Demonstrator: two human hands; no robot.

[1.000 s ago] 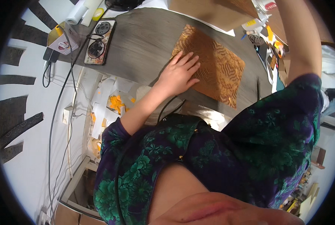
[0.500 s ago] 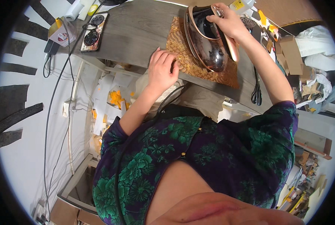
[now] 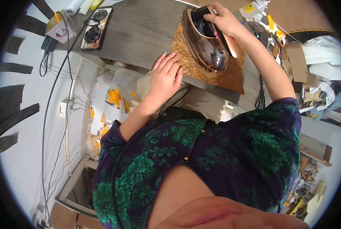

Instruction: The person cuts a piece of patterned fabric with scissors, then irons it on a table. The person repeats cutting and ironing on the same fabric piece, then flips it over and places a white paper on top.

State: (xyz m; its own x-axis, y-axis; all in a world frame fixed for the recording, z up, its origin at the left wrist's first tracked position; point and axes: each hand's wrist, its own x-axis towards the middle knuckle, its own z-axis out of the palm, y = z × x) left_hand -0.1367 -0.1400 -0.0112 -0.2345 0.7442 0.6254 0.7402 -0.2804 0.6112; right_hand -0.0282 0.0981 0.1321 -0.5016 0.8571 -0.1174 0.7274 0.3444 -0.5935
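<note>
My right hand (image 3: 227, 22) is closed round the rose-gold handle of a dark, glossy clothes iron (image 3: 205, 47). The iron lies on a gold-brown patterned cloth (image 3: 234, 78), its rounded end toward the table's near edge. The soleplate is hidden under its body. At the cloth's left near corner rests my left hand (image 3: 165, 76), palm down with the fingers stretched out. Its fingertips touch the cloth edge and the tabletop beside it.
The grey wooden table (image 3: 138, 36) carries a phone-like patterned case (image 3: 97, 28) with two round black discs. A small box (image 3: 60, 29) stands at far left, a bottle (image 3: 254, 8) at far right. Dark cables (image 3: 44, 126) hang down the left side; a cardboard box (image 3: 295, 63) sits right.
My right hand has slid the iron a little to the left over the cloth. The left hand has stayed at the cloth's edge. The whole view has shifted slightly.
</note>
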